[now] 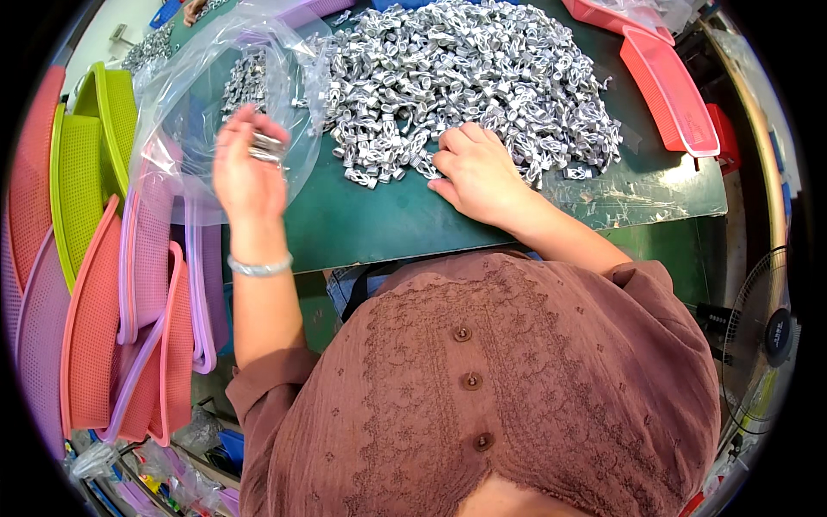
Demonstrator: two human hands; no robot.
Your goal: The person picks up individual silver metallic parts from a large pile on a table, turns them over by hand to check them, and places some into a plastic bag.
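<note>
A big heap of small silver-grey parts with looped ends [465, 73] covers the back of the green table [362, 226]. My left hand [248, 177] is raised at the left with its fingers curled around a few shiny metal pieces [268, 148]. It is in front of a clear plastic bag [301, 159], and more small metal parts [247, 82] show through the plastic behind it. At the near edge of the heap rests my right hand [478, 172], its fingers bent down against the parts. Whatever those fingertips grip is hidden.
Stacked pink, purple and lime-green plastic baskets [90, 345] crowd the left side. A red-pink basket [668, 90] sits at the table's right edge, with a small red bin [725, 138] beside it. A black fan [778, 336] stands at the far right. Someone else's hand [195, 10] shows at top left.
</note>
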